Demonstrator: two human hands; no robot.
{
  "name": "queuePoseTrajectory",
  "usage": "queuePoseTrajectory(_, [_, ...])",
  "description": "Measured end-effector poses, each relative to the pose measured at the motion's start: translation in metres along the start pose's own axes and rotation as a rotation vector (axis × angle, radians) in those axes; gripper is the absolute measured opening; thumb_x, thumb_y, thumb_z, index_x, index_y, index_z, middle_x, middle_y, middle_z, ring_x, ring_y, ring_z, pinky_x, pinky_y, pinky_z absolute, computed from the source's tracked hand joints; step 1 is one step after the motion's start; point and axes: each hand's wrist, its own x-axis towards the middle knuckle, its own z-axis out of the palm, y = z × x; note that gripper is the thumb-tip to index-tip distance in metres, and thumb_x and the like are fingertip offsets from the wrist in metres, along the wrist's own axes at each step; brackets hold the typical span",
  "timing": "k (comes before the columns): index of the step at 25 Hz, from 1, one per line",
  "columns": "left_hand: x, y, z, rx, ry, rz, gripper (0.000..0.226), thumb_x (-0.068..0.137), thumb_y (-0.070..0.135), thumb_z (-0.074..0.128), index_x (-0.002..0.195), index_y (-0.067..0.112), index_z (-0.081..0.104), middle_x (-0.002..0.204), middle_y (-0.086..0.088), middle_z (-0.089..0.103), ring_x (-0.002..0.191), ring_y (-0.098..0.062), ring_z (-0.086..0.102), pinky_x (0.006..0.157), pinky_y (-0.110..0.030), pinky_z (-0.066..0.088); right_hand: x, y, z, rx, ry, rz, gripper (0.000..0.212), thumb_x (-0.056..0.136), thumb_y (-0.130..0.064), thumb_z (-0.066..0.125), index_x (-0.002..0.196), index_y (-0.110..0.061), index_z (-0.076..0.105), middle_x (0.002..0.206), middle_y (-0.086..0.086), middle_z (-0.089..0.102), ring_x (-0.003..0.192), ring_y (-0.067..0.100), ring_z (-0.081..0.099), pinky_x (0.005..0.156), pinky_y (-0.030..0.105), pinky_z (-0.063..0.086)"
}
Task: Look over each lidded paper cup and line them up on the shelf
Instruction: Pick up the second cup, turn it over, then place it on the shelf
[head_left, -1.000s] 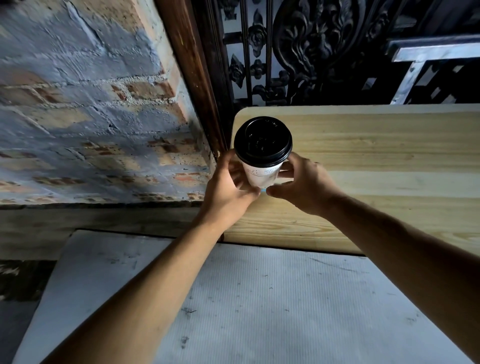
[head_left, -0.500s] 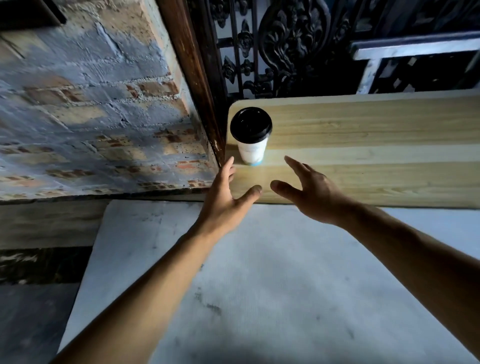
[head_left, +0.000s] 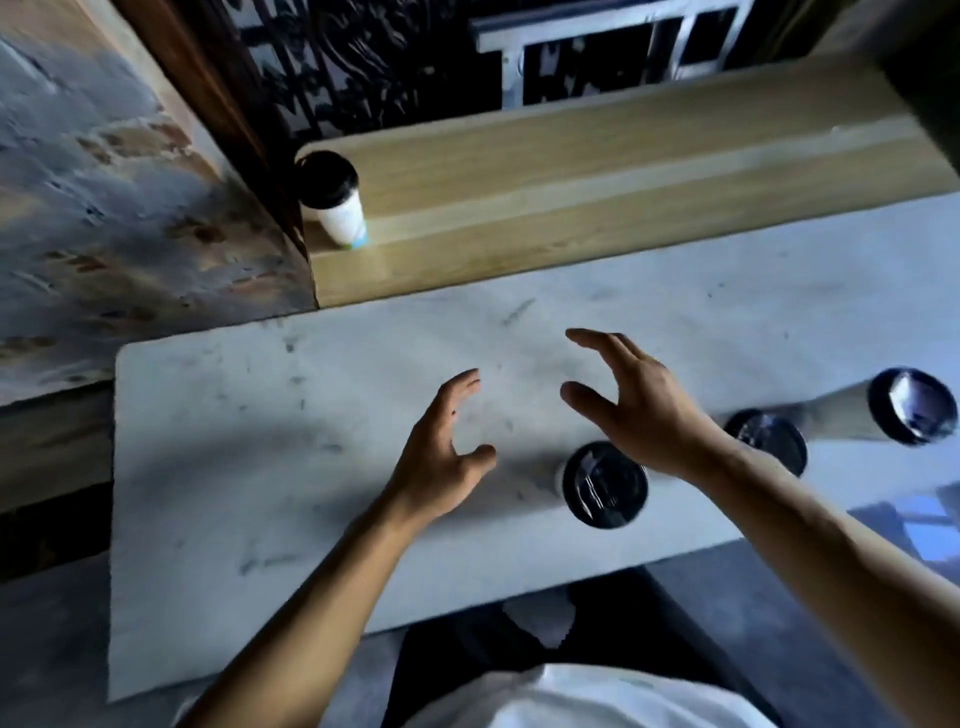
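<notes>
One white paper cup with a black lid (head_left: 335, 200) stands upright at the far left end of the wooden shelf (head_left: 597, 171). Three more black-lidded cups stand on the pale tabletop (head_left: 260, 441): one (head_left: 603, 486) just under my right wrist, one (head_left: 769, 440) partly hidden behind my right forearm, and one (head_left: 906, 413) near the right edge. My left hand (head_left: 441, 452) and my right hand (head_left: 631, 402) hover over the table with fingers spread, holding nothing. Both are well back from the shelf cup.
A brick wall (head_left: 104, 208) and a dark wooden post (head_left: 218, 104) close off the left side of the shelf. Dark ornate metalwork (head_left: 363, 67) stands behind the shelf. My white shirt (head_left: 571, 696) shows at the bottom edge.
Both hands let go of the cup, leaving it on the shelf's left end, and pulled back over the table. The view dropped, bringing three more cups into sight.
</notes>
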Motion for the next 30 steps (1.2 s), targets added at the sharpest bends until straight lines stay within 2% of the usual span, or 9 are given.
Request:
queuePoseTrajectory(3, [-0.017,-0.019,0.052,0.086,0.016,-0.099,0.087,0.071,0.014,0.065,0.151,0.027,0.034,0.152,0.006,0.049,0.135,-0.001,0.046,0.103,-0.008,0.031,-0.042,0.027,-0.005,0.031,-0.053,-0.081,0.047,0.093,-0.020,0.066,0.139,-0.022,0.056,0.142,0.002,0.055,0.127,0.020,0.056,0.095,0.015,0.033])
queuePoseTrajectory(8, [-0.030,-0.037,0.128,0.233,0.100,-0.179,0.093,0.070,0.016,0.079,0.153,0.023,0.037,0.153,0.008,0.047,0.141,-0.009,0.045,0.114,-0.024,0.037,-0.073,0.074,0.010,-0.019,-0.251,-0.203,0.049,0.084,-0.019,0.065,0.132,-0.019,0.061,0.148,0.011,0.046,0.128,0.033,0.054,0.105,0.030,0.042])
queuePoseTrajectory(11, [-0.028,-0.037,0.163,0.225,0.224,-0.173,0.079,0.059,0.032,0.074,0.136,0.030,0.053,0.131,0.008,0.066,0.117,-0.008,0.064,0.095,-0.033,0.055,-0.078,0.091,0.011,-0.060,-0.330,-0.296,0.054,0.081,-0.013,0.069,0.135,-0.011,0.060,0.150,0.016,0.044,0.127,0.039,0.055,0.106,0.036,0.046])
queuePoseTrajectory(15, [-0.032,-0.027,0.197,0.131,0.435,-0.243,0.066,0.069,0.022,0.084,0.130,0.027,0.059,0.112,0.012,0.069,0.102,-0.004,0.064,0.077,-0.015,0.046,-0.076,0.098,0.002,-0.080,-0.387,-0.342,0.063,0.078,-0.007,0.070,0.140,-0.010,0.056,0.151,0.015,0.040,0.128,0.037,0.055,0.105,0.033,0.044])
queuePoseTrajectory(18, [-0.035,-0.017,0.206,0.086,0.492,-0.268,0.056,0.074,0.021,0.084,0.126,0.026,0.063,0.112,0.008,0.072,0.101,-0.007,0.065,0.080,-0.021,0.048,-0.072,0.098,-0.005,-0.066,-0.414,-0.336,0.061,0.081,-0.008,0.069,0.141,-0.010,0.056,0.152,0.013,0.039,0.128,0.035,0.055,0.104,0.029,0.042])
queuePoseTrajectory(21, [-0.045,-0.014,0.202,0.033,0.486,-0.250,0.053,0.070,0.037,0.081,0.120,0.031,0.065,0.114,0.006,0.076,0.104,-0.009,0.069,0.088,-0.030,0.054,-0.071,0.094,-0.011,-0.024,-0.387,-0.331,0.051,0.091,-0.022,0.068,0.140,-0.014,0.056,0.150,0.011,0.040,0.124,0.034,0.057,0.103,0.032,0.043])
queuePoseTrajectory(24, [-0.063,-0.005,0.190,0.019,0.450,-0.133,0.055,0.074,0.039,0.076,0.127,0.034,0.061,0.117,0.010,0.075,0.110,-0.007,0.069,0.095,-0.032,0.056,-0.068,0.085,-0.024,0.107,-0.257,-0.313,0.035,0.099,-0.037,0.059,0.129,-0.019,0.063,0.132,0.007,0.049,0.108,0.026,0.062,0.093,0.031,0.048])
queuePoseTrajectory(28, [-0.078,0.031,0.172,-0.196,0.536,-0.027,0.039,0.076,0.035,0.057,0.113,0.024,0.065,0.087,0.010,0.072,0.077,0.001,0.064,0.067,-0.018,0.051,-0.056,0.068,-0.044,0.256,-0.176,-0.267,0.035,0.106,-0.044,0.042,0.114,-0.021,0.067,0.098,0.004,0.059,0.103,0.017,0.054,0.096,0.042,0.048])
queuePoseTrajectory(30, [-0.075,0.049,0.163,-0.334,0.546,-0.065,0.033,0.074,0.029,0.049,0.102,0.021,0.065,0.076,0.005,0.062,0.068,-0.012,0.055,0.061,-0.027,0.045,-0.049,0.058,-0.050,0.330,-0.160,-0.250,0.038,0.105,-0.049,0.038,0.104,-0.030,0.071,0.081,-0.001,0.059,0.096,0.025,0.060,0.091,0.050,0.051])
